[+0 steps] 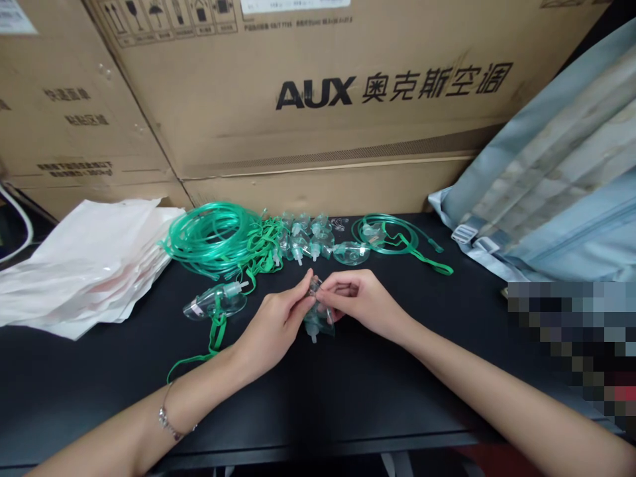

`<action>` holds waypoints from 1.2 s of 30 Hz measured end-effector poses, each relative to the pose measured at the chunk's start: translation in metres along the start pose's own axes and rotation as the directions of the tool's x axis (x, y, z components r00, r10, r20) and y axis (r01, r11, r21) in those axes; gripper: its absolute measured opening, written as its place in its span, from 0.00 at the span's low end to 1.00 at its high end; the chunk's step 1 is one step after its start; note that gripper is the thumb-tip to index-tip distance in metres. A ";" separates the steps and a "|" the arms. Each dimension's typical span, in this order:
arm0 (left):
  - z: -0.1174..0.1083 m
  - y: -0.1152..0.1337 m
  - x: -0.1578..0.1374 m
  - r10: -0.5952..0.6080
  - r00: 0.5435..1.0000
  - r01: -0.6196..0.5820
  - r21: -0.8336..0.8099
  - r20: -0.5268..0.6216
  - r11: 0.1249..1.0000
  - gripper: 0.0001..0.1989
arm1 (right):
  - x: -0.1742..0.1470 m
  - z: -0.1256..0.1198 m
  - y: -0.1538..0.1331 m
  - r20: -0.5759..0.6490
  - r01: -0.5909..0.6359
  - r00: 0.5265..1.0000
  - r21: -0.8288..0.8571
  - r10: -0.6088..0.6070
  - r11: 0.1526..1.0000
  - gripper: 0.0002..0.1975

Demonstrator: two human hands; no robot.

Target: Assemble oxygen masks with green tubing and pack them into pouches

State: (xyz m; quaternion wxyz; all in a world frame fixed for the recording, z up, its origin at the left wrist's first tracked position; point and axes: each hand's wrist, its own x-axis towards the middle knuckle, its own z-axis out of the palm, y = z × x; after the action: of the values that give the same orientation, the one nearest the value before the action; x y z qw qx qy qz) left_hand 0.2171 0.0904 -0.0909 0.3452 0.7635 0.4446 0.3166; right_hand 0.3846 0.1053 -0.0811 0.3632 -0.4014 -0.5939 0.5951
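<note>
Between my two hands is a clear oxygen mask point(320, 323), its pale connector pointing toward me. My left hand point(278, 318) pinches the mask's far end between thumb and fingers. Closed on the same end from the other side is my right hand point(355, 295); the fingertips of both hands nearly meet, and any small part between them is hard to make out. Left of my left hand lies another oxygen mask point(216, 303) with a green elastic strap point(217, 334) running under my forearm.
Behind my hands stand several clear masks point(303, 240) beside coiled green tubing point(213, 235) and bunched green straps point(265, 242). A single tubing coil point(415, 232) lies farther right. White bags point(94, 265) are stacked left; cardboard boxes point(318, 132) and a light-blue bag point(561, 172) border the black table point(397, 397).
</note>
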 end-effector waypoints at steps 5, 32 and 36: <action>0.003 0.003 -0.003 0.000 0.999 -0.001 -0.038 -0.035 0.999 0.21 | -0.001 0.006 0.000 -0.065 -0.041 0.997 0.007 0.041 0.999 0.11; -0.033 0.009 0.013 0.252 0.935 -0.354 0.643 0.248 0.680 0.12 | -0.002 0.005 -0.006 0.182 -0.048 0.982 0.518 -0.056 0.854 0.08; -0.031 0.006 0.014 0.123 0.964 -0.257 0.707 0.236 0.659 0.11 | -0.007 -0.001 -0.022 0.065 0.085 0.984 0.638 -0.163 0.766 0.08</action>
State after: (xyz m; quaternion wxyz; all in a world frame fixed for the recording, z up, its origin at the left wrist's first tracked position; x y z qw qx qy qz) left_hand 0.2013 0.1083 -0.0660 0.0123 0.9035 0.4205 0.0817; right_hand 0.3868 0.1002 -0.0588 0.4802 -0.1803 -0.4048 0.7570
